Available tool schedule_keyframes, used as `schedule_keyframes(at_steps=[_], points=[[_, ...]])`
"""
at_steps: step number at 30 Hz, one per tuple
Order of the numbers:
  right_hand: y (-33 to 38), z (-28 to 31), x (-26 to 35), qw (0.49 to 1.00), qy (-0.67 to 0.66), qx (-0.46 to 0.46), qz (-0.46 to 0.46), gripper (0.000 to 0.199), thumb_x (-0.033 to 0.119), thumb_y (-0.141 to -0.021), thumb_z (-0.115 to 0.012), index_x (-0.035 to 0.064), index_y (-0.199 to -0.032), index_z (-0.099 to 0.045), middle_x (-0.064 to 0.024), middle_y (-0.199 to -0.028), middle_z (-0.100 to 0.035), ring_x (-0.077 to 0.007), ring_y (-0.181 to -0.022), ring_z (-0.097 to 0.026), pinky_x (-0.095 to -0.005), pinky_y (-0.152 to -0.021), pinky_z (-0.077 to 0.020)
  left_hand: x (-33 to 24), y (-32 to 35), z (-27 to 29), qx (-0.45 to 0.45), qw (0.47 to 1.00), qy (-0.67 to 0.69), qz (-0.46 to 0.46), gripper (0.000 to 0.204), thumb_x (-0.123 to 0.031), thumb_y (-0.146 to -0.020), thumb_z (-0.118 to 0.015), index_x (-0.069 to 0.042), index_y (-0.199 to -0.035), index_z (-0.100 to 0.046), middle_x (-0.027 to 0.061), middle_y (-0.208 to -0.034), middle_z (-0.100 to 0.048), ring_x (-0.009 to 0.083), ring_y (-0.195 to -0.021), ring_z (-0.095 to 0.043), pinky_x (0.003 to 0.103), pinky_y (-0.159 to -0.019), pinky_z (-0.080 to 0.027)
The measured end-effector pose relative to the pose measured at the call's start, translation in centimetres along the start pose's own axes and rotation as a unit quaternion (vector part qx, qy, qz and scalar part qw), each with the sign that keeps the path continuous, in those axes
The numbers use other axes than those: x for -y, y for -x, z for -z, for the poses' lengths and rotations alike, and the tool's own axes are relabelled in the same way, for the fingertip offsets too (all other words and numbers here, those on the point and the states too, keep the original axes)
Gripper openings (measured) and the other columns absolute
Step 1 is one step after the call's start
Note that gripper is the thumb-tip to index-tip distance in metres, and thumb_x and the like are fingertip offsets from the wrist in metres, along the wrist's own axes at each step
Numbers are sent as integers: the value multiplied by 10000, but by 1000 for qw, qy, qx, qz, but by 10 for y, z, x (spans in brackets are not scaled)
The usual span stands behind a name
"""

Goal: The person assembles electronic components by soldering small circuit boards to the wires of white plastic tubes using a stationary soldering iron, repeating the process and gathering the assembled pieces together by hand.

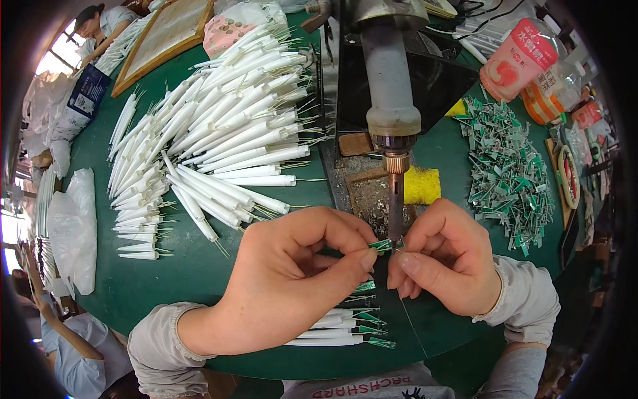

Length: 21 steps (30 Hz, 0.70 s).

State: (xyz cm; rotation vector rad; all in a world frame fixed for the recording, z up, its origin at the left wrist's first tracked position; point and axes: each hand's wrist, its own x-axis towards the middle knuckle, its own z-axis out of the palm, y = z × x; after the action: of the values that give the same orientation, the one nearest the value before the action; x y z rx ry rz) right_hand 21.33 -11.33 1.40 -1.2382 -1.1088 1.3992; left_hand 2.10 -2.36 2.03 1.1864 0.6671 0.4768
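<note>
A soldering iron (pixel 395 179) is mounted upright in front of me, its tip pointing down between my hands. My left hand (pixel 299 266) is closed in a pinch on a small green circuit board (pixel 380 246) right beside the tip. Opposite it, my right hand (pixel 445 259) pinches thin solder wire near the tip; the wire's loose end (pixel 415 329) trails down toward the table edge. Below my left wrist lie several white tubes (pixel 329 334) with green boards at their wire ends, partly hidden by that hand.
A big heap of white tubes with wire leads (pixel 232 113) covers the left of the green table (pixel 266 362). Loose green boards (pixel 508 173) are piled at right, near plastic bottles (pixel 518 60). A yellow sponge (pixel 422 185) lies behind the tip. Other people (pixel 83 352) sit at left.
</note>
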Motion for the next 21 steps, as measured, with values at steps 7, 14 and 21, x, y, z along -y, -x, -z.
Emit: schedule_keyframes(at_steps=[7,14,21], points=[[0,-2,-1,1000,-12,9,18,113,46,-910,-570,-3,-946,-475,-74,-771,-633,-82,-628,-610,-196,-539,-481,1,1,1,4,1000,18,-20,52,69,-843,-616,49,-877,-583,152,-983,-590,144,-786,-633,247,-711,-525],[-1,0,1,1000,-7,14,0,103,58,-923,-554,13,-944,-464,-55,-712,-622,-67,-581,-586,-184,-512,-450,-2,1,4,-8,998,48,37,52,49,-847,-626,58,-872,-581,160,-1000,-596,145,-788,-648,253,-734,-542],[0,12,17,991,-33,65,-115,99,93,-952,-520,45,-942,-434,-4,-590,-526,-38,-457,-432,-186,-416,-308,-1,3,6,-1,999,29,37,39,58,-846,-619,58,-870,-589,150,-993,-606,144,-798,-643,252,-736,-534]])
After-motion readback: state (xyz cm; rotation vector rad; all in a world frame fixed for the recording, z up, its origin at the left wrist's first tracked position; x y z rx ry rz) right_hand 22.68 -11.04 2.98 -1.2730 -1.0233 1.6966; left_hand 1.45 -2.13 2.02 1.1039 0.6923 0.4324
